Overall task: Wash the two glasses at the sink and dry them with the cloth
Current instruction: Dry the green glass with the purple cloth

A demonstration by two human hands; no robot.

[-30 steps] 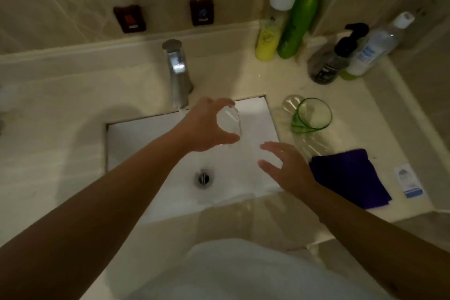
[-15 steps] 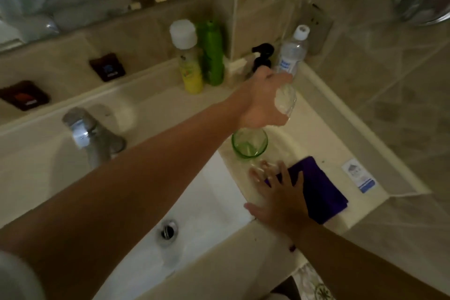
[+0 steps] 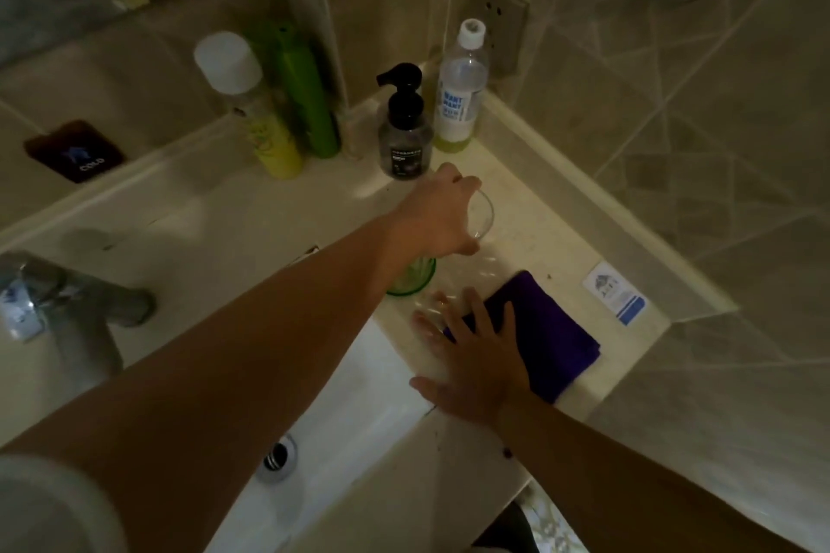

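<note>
Left hand (image 3: 438, 216) grips clear glass (image 3: 481, 218) over counter (image 3: 539, 216), right of sink (image 3: 359, 418); contact with counter unclear. Green glass (image 3: 415, 281) stands partly hidden beneath left wrist. Right hand (image 3: 478, 355) flat, fingers spread, on purple cloth (image 3: 548, 341).
</note>
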